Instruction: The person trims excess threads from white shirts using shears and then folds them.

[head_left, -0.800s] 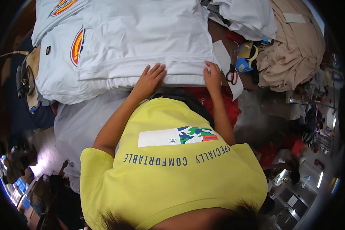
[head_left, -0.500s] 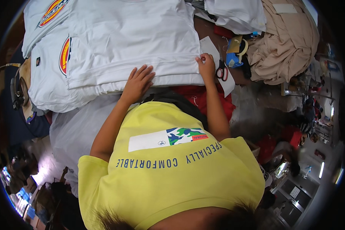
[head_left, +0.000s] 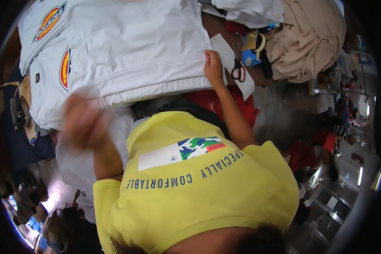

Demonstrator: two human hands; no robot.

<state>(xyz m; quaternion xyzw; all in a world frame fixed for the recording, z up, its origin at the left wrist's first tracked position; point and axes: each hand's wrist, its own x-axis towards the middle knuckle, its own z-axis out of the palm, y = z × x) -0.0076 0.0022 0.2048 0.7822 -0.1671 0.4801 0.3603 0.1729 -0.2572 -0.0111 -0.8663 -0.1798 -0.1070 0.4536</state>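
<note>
Touching white shirt (head_left: 135,48) edge, right fingers (head_left: 209,56), left hand (head_left: 85,122) blurred, seemingly clear

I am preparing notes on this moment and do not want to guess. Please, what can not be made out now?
All in the head view:
- Left grip: motion blur hides whether it is open or closed.
- Right grip: its own curled fingers hide whether it pinches the top shirt.
- That shirt's collar: cut off by the upper edge.
- Beige cloth: also cut off there.
- Red cloth: partly covered by the right forearm.
</note>
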